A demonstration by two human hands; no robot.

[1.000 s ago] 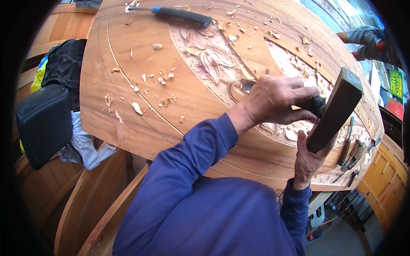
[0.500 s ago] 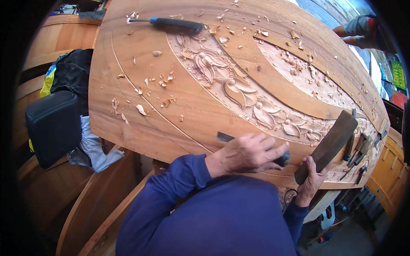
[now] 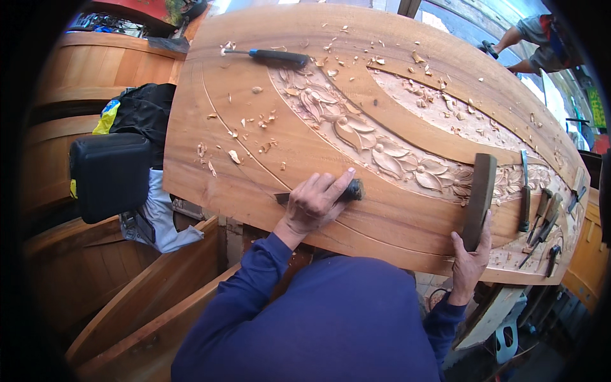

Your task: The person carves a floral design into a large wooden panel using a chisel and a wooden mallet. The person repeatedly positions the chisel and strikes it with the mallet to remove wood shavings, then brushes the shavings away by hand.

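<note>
My left hand (image 3: 312,207) is closed round a chisel (image 3: 354,190). Its dark handle end sticks out to the right and its dark blade points left over the wooden panel (image 3: 394,219). In my right hand (image 3: 470,258) a long, flat wooden block (image 3: 478,197) is gripped at its near end, tilted up near the panel's front edge. A band of carved flowers and leaves (image 3: 388,153) curves across the panel beyond both hands. A carving tool with a black and blue handle (image 3: 280,58) lies at the far left of the panel.
Several carving tools (image 3: 542,219) lie on the panel's right end, one gouge (image 3: 525,191) closest to the block. Wood shavings (image 3: 261,121) are scattered about. A black case (image 3: 108,177) stands left of the panel. Another person's arms (image 3: 515,48) show at the far right.
My left hand has moved left with the chisel. The wooden block in my right hand has turned more upright. The whole view has shifted, so the panel sits farther right.
</note>
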